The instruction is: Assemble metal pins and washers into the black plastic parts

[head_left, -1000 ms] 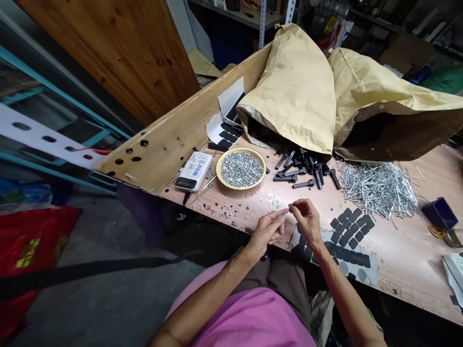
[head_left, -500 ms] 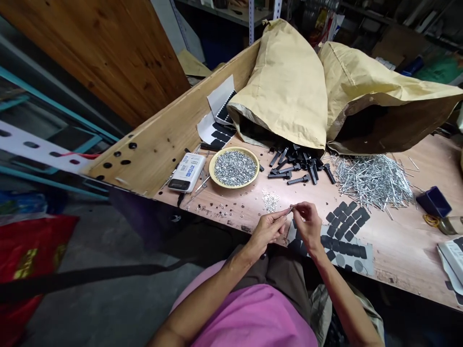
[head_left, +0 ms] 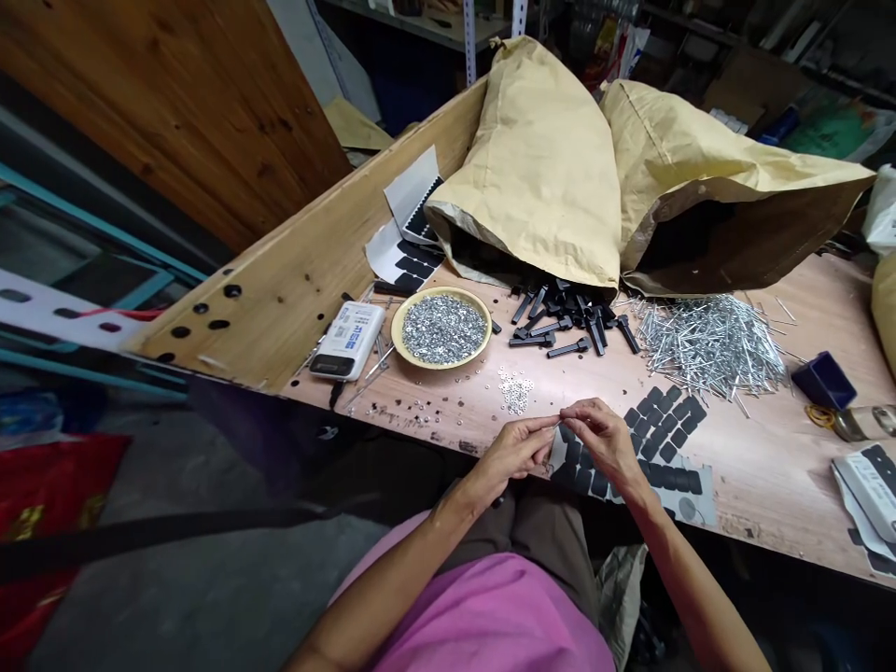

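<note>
My left hand (head_left: 514, 450) is closed in a pinch, its index finger stretched along a thin metal pin (head_left: 558, 425) that barely shows. Against its fingertips, my right hand (head_left: 603, 437) pinches at the pin's end; whatever small part sits in those fingers is hidden. Just beyond the hands lies a scatter of small metal nuts (head_left: 516, 392). Beneath my right hand is a sheet with black adhesive pads (head_left: 672, 476). A heap of long thin metal pins (head_left: 714, 347) spreads to the right, and black plastic pieces with wider heads (head_left: 560, 322) lie farther back.
A yellow bowl (head_left: 399, 347) full of small metal parts stands left, beside a white power bank (head_left: 348, 341) with a cable. Two large paper sacks (head_left: 539, 168) lie open-mouthed at the back. A dark blue box (head_left: 824, 380) sits right. A wooden board (head_left: 329, 233) edges the table's left.
My right fingers have closed in over the end of the pin, which showed more before. The view has shifted slightly, so the table's things sit a little farther left.
</note>
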Available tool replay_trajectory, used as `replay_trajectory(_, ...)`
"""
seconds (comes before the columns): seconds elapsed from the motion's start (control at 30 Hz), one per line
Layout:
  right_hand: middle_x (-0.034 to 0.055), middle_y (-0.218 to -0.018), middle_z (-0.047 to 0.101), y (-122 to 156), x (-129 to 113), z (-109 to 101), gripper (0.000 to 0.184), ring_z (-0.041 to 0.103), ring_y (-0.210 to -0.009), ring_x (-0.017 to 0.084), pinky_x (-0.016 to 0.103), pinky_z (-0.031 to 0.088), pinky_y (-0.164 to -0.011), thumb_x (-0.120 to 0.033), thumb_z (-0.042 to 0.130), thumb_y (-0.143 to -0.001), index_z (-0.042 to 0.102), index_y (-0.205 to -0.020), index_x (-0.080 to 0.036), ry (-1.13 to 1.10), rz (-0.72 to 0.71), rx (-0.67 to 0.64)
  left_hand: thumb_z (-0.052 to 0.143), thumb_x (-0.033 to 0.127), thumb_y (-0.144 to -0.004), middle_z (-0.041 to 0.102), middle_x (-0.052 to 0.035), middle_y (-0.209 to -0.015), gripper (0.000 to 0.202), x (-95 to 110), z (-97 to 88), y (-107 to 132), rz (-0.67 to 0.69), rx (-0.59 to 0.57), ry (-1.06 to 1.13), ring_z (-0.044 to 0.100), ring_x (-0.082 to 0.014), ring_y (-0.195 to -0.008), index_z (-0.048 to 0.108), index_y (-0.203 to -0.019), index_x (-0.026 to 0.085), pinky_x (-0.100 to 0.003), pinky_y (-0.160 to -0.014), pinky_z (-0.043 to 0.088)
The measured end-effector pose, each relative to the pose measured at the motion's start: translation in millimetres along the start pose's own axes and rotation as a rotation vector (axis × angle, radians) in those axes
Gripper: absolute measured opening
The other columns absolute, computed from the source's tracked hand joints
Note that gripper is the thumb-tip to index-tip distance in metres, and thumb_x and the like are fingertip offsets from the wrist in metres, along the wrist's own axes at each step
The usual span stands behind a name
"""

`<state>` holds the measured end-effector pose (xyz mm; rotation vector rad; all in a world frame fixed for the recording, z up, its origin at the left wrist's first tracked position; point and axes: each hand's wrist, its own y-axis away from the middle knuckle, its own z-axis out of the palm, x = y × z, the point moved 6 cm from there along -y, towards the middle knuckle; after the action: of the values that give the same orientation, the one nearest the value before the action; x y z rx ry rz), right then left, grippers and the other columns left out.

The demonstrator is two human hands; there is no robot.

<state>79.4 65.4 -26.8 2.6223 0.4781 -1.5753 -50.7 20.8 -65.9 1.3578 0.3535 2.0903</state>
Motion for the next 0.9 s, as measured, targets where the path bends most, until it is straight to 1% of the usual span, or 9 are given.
replay_trajectory(0.2, 0.0042, -0.075, 0.068, 0.3, 6.1, -3.7, 0.023, 0.064, -0.066, 0.016, 0.026, 0.051, -0.057, -0.041, 0.063, -0.077, 0.072, -0.080, -0.020, -0.077, 0.098, -0.058, 0.066, 0.049, -0.070, 0.038, 0.0097, -0.049, 0.065, -2.7, 3.8, 0.6, 0.036, -0.045, -0.043, 0.018, -0.0006, -0.036, 0.058, -0.123, 0.012, -0.017, -0.036, 0.008)
replay_trajectory(0.33, 0.0044, -0.076, 0.069, 6.6, -9.0, -6.2, 0.014, 0.064, -0.068, 0.016, 0.026, 0.052, -0.060, -0.030, 0.058, -0.080, 0.069, -0.079, -0.021, 0.068, -0.008, 0.033, 0.065, 0.051, -0.071, 0.038, 0.0096, -0.050, 0.070, -3.1, 4.2, -0.2, 0.060, -0.043, -0.042, 0.019, -0.0010, -0.037, 0.054, -0.127, 0.010, -0.017, -0.037, 0.010)
replay_trajectory(0.4, 0.0033, -0.075, 0.068, 10.4, -13.8, -6.9, 0.010, 0.065, -0.068, 0.016, 0.026, 0.053, -0.061, -0.026, 0.056, -0.079, 0.065, -0.081, -0.022, 0.101, -0.021, 0.089, 0.064, 0.051, -0.071, 0.038, 0.0095, -0.050, 0.070, -2.3, 4.9, -1.1, 0.086, -0.034, -0.053, 0.021, -0.0016, -0.039, 0.054, -0.127, 0.009, -0.017, -0.037, 0.013)
replay_trajectory(0.47, 0.0016, -0.073, 0.067, 13.1, -12.3, -7.7, 0.009, 0.064, -0.064, 0.014, 0.026, 0.053, -0.060, -0.026, 0.058, -0.077, 0.060, -0.085, -0.022, 0.064, 0.022, 0.137, 0.063, 0.049, -0.073, 0.038, 0.0092, -0.051, 0.067, -1.3, 6.1, -2.2, 0.120, -0.034, -0.084, 0.023, -0.0023, -0.041, 0.056, -0.126, 0.009, -0.016, -0.039, 0.019)
replay_trajectory(0.53, 0.0002, -0.072, 0.066, 14.8, -7.2, -7.9, 0.014, 0.064, -0.062, 0.013, 0.025, 0.053, -0.059, -0.028, 0.060, -0.075, 0.055, -0.086, -0.022, 0.006, 0.077, 0.171, 0.062, 0.047, -0.074, 0.037, 0.0087, -0.051, 0.063, -0.5, 6.8, -3.3, 0.167, -0.034, -0.121, 0.027, -0.0033, -0.044, 0.058, -0.124, 0.009, -0.017, -0.042, 0.026)
replay_trajectory(0.67, 0.0002, -0.072, 0.065, 16.6, 3.3, -7.5, 0.020, 0.064, -0.063, 0.014, 0.025, 0.053, -0.059, -0.031, 0.062, -0.073, 0.051, -0.087, -0.022, -0.076, 0.129, 0.221, 0.060, 0.043, -0.077, 0.039, 0.0072, -0.051, 0.054, 1.1, 4.9, -5.2, 0.276, 0.017, -0.211, 0.034, -0.0051, -0.047, 0.061, -0.120, 0.009, -0.018, -0.048, 0.035)
replay_trajectory(0.73, 0.0002, -0.072, 0.065, 18.2, 7.1, -7.2, 0.021, 0.065, -0.063, 0.014, 0.025, 0.053, -0.059, -0.033, 0.063, -0.073, 0.051, -0.087, -0.022, -0.096, 0.133, 0.246, 0.058, 0.038, -0.079, 0.046, 0.0055, -0.050, 0.047, 2.6, 4.2, -5.0, 0.321, 0.049, -0.280, 0.040, -0.0067, -0.049, 0.063, -0.118, 0.011, -0.020, -0.050, 0.039)
replay_trajectory(0.8, 0.0000, -0.072, 0.065, 20.8, 9.9, -6.5, 0.021, 0.065, -0.064, 0.014, 0.025, 0.054, -0.059, -0.034, 0.062, -0.075, 0.050, -0.087, -0.022, -0.104, 0.127, 0.257, 0.056, 0.032, -0.080, 0.059, 0.0020, -0.056, 0.040, 5.1, 4.8, -4.1, 0.362, 0.074, -0.362, 0.050, -0.0101, -0.054, 0.065, -0.115, 0.014, -0.022, -0.055, 0.045)
replay_trajectory(0.9, 0.0013, -0.076, 0.067, 25.6, 10.8, -5.9, 0.016, 0.067, -0.069, 0.015, 0.028, 0.056, -0.065, -0.032, 0.060, -0.077, 0.053, -0.088, -0.023, -0.047, 0.071, 0.246, 0.053, 0.024, -0.080, 0.074, -0.0027, -0.083, 0.036, 9.1, 5.7, -2.5, 0.417, 0.112, -0.459, 0.064, -0.0162, -0.073, 0.067, -0.112, 0.017, -0.027, -0.070, 0.052)
